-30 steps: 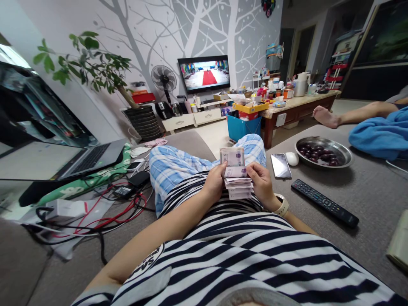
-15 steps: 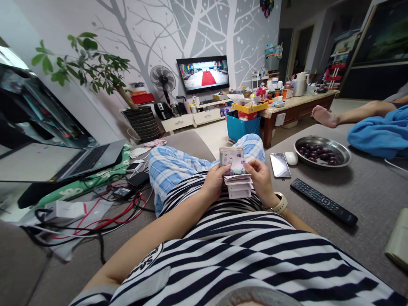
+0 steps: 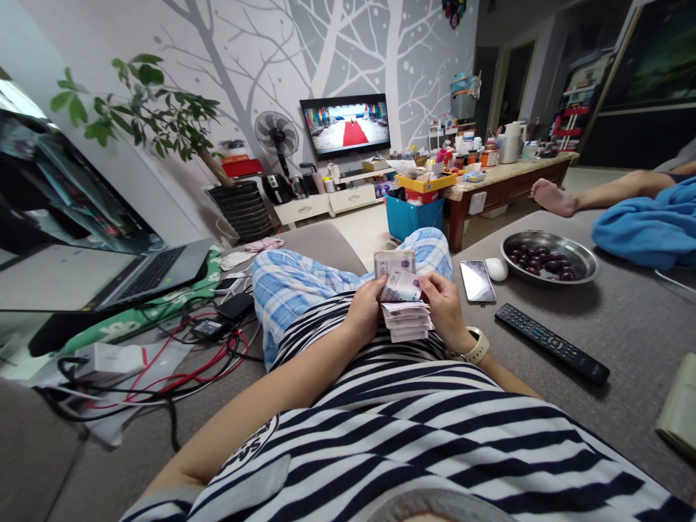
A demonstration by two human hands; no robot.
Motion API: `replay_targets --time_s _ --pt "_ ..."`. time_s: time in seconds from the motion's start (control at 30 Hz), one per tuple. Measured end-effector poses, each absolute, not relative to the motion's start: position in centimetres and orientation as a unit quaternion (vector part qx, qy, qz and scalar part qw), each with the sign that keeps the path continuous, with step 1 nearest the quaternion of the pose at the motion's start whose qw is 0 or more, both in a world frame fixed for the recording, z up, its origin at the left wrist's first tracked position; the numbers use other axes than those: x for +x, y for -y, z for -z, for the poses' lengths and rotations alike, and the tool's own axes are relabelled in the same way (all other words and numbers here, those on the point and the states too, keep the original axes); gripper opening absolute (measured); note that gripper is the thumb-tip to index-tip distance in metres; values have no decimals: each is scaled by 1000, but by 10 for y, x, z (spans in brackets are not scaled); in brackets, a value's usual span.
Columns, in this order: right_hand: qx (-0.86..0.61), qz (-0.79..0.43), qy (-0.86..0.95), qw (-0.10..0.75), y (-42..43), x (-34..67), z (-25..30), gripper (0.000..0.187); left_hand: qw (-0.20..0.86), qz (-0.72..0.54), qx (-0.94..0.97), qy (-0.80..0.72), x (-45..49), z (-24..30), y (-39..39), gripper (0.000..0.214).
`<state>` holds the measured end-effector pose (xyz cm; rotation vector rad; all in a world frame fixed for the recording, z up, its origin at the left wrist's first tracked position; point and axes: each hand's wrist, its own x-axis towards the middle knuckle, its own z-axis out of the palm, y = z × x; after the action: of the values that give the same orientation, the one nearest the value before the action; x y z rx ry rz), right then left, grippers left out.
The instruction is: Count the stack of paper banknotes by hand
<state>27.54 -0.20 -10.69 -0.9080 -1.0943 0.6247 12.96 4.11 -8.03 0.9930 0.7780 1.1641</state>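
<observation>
Dead centre of the frame, there's the stack of banknotes [image 3: 401, 288], up over the plaid trousers [image 3: 304, 279]! The left hand [image 3: 365, 313] grips it at the left edge, thumb on top, while the right hand [image 3: 444, 308] pinches notes at the right edge between thumb and finger. Lower ends fan out in steps above the striped shirt [image 3: 380, 428]. Right of centre, a phone [image 3: 478, 281] lies just beside a white mouse [image 3: 496, 270], near the steel bowl [image 3: 588, 262] of dark round fruit [image 3: 544, 261]; the black remote [image 3: 552, 344] sits below them.
</observation>
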Motion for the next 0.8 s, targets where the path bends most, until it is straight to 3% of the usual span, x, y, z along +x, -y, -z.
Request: replay_targets --time_s 0.8 --pt "-370 -235 530 726 11 273 104 37 641 -518 450 -344 130 81 -39 12"
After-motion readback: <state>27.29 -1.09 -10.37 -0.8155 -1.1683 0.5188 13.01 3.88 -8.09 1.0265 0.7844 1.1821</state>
